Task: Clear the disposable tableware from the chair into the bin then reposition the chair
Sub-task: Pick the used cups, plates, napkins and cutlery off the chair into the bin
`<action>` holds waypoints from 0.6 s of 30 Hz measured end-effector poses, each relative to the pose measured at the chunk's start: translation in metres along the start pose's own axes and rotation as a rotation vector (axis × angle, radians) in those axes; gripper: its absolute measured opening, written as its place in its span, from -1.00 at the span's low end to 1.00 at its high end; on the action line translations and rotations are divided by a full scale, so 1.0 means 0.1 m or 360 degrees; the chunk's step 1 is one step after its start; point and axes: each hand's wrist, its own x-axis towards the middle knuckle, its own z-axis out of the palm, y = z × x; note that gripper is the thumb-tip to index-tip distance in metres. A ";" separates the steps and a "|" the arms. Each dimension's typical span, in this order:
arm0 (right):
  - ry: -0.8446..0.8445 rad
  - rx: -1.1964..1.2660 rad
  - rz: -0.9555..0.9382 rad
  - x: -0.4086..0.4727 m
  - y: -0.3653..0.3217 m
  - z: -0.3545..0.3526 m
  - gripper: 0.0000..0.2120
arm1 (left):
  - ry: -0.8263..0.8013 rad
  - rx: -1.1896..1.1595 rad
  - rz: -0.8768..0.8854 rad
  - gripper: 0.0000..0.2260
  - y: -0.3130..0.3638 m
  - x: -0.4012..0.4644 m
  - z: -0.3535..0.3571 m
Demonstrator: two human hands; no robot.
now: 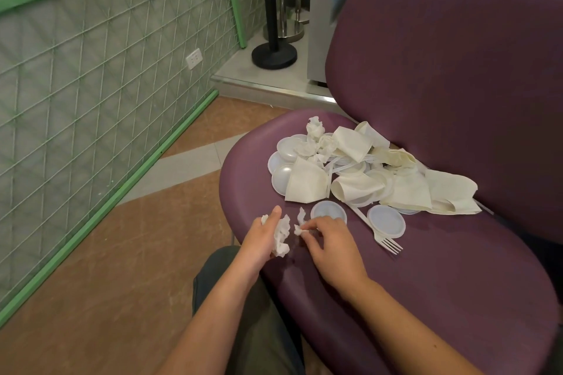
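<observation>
A purple chair (426, 268) is seen with its seat carrying a heap of disposable tableware (365, 170): flattened paper cups, round white lids, crumpled tissues and plastic cutlery, overlapped so that single pieces are hard to separate. The heap lies beyond both hands, toward the backrest.

The left hand (265, 237) is curled round a crumpled white tissue (281, 236), which is held in its grip at the seat's front edge; part of the tissue is hidden inside the palm. The right hand (330, 240) is closed in a pinch on a small tissue scrap (300, 226), just beside the left grip; how much of the scrap is covered by the fingers cannot be told.

Just past the right grip a round lid (328, 211) is partly hidden by the fingers. To its right a second lid (386, 220) and a white plastic fork (382, 239) lie on the seat.

No bin is seen. The chair's right side and its legs are cut off. A dark trouser leg (243, 313) is visible below the forearms.
</observation>
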 end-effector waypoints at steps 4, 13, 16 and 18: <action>-0.0035 0.0942 0.0283 -0.06 -0.30 -0.21 -0.91 | -0.0173 -0.0299 -0.0169 -0.43 0.10 -0.02 0.16; 0.0194 0.0371 -0.0001 -0.07 -0.16 -0.15 -0.87 | -0.0353 -0.0835 -0.0160 -0.61 0.23 -0.10 0.31; 0.0102 0.0274 -0.0274 -0.13 -0.13 -0.16 -0.70 | -0.0393 -0.0997 -0.0152 -0.69 0.30 -0.09 0.32; 0.0110 0.0217 -0.0338 -0.09 -0.10 -0.19 -0.73 | -0.0460 -0.1022 -0.0173 -0.70 0.37 -0.10 0.35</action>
